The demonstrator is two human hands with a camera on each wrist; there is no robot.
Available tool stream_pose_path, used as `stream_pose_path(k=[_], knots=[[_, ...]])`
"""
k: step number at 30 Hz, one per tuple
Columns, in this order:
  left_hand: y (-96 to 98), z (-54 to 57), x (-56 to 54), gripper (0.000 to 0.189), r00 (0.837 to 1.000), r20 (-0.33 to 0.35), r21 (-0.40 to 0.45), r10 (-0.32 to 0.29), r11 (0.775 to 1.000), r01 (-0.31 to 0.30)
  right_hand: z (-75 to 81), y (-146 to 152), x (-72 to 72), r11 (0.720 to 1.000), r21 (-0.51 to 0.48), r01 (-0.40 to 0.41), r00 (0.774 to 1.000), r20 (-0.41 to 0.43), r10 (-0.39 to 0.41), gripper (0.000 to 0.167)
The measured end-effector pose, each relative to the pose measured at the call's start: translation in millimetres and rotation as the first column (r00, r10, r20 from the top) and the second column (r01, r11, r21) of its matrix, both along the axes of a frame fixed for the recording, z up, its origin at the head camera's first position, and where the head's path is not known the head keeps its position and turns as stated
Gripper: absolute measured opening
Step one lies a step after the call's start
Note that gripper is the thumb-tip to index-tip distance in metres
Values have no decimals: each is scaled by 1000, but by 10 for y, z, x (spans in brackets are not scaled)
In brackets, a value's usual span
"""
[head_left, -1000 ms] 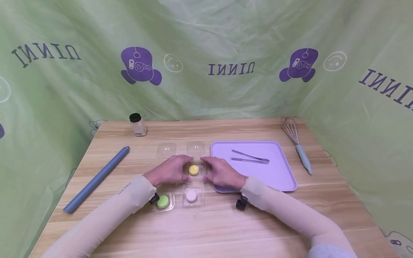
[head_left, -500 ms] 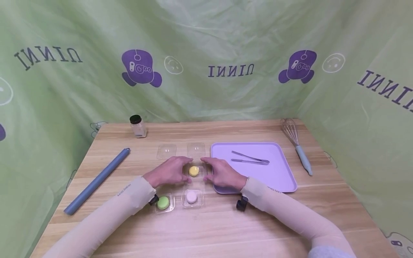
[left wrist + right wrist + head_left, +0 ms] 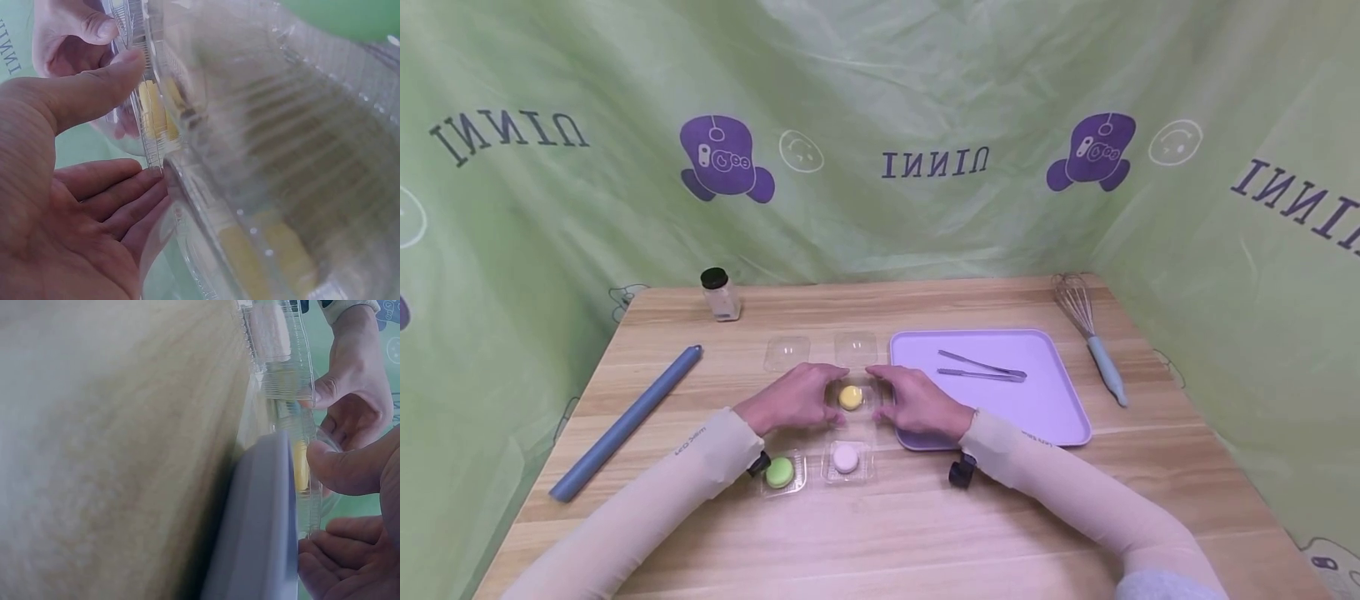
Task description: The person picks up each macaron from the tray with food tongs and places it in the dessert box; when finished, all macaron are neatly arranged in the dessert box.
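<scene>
In the head view a yellow macaron (image 3: 850, 397) sits in a clear plastic box (image 3: 869, 402) between my two hands. My left hand (image 3: 793, 396) holds the box's left side, thumb at the near edge and fingers towards the far edge. On the opposite side my right hand (image 3: 922, 402) holds it the same way. The right wrist view shows that hand's thumb (image 3: 340, 465) against the clear edge beside the macaron. Nearer me, a pink macaron (image 3: 846, 457) and a green macaron (image 3: 779, 472) lie in similar boxes. My left hand hides the table behind it.
Two clear plastic lids (image 3: 787, 353) lie behind my hands. A purple tray (image 3: 992, 417) bearing metal tongs (image 3: 981, 375) is close on the right, under my right fingers' side. Further out are a whisk (image 3: 1097, 358), a blue rolling pin (image 3: 625, 423) and a black-lidded jar (image 3: 722, 298).
</scene>
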State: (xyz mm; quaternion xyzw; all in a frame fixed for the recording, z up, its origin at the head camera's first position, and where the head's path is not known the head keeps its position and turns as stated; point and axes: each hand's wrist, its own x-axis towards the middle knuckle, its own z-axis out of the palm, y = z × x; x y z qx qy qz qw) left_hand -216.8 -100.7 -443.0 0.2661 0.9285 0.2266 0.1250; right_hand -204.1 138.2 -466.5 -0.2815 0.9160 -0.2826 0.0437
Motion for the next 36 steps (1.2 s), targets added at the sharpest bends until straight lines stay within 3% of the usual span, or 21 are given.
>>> stream_pose_path(k=[7, 12, 16, 20, 23, 27, 31, 36], knots=[[-48, 53, -18, 88, 1000, -7, 31, -9, 999, 9, 76, 12, -6, 999, -36, 18, 1000, 2, -18, 82], [-173, 152, -97, 90, 1000, -24, 153, 8, 988, -4, 165, 58, -77, 978, -189, 92, 995, 44, -85, 82], [-305, 258, -173, 91, 999, 15, 272, 41, 961, -44, 258, 107, -174, 924, -357, 135, 990, 82, -113, 79], [-446, 359, -258, 92, 997, 68, 354, 49, 933, -70, 357, 142, -274, 843, -519, 140, 988, 129, -84, 78], [-557, 438, -338, 95, 994, 97, 393, 51, 916, -85, 421, 139, -365, 794, -593, 131, 988, 147, -53, 77], [-729, 506, -489, 94, 992, 107, 429, 68, 897, -108, 505, 64, -504, 759, -639, 126, 987, 155, -34, 76], [-914, 501, -654, 91, 991, 111, 456, 68, 883, -112, 582, -109, -650, 759, -638, 127, 984, 179, -14, 77], [-1092, 408, -802, 89, 985, 161, 453, 61, 882, -128, 607, -447, -823, 807, -573, 142, 965, 261, 15, 81]])
